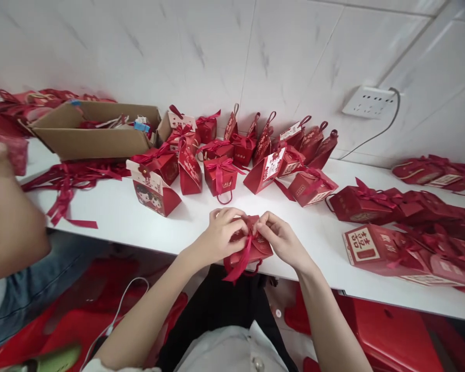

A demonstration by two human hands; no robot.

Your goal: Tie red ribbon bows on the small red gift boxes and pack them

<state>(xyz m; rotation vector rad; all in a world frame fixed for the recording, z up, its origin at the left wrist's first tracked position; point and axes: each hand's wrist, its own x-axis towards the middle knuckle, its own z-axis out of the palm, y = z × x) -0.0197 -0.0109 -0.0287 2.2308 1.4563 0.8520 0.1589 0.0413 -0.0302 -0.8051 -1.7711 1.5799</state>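
A small red gift box [258,249] with a red ribbon [241,262] sits at the front edge of the white table [120,212]. My left hand [221,233] and my right hand [279,237] both pinch the ribbon on top of the box, fingers closed, one on each side. Ribbon tails hang down over the table's edge.
Several finished red boxes [220,175] with bows stand behind, and flat red boxes [387,248] lie at the right. A cardboard carton [93,135] and loose ribbons [67,181] are at the left. Another person's arm [8,222] is at the far left. A wall socket [368,102] hangs at the right.
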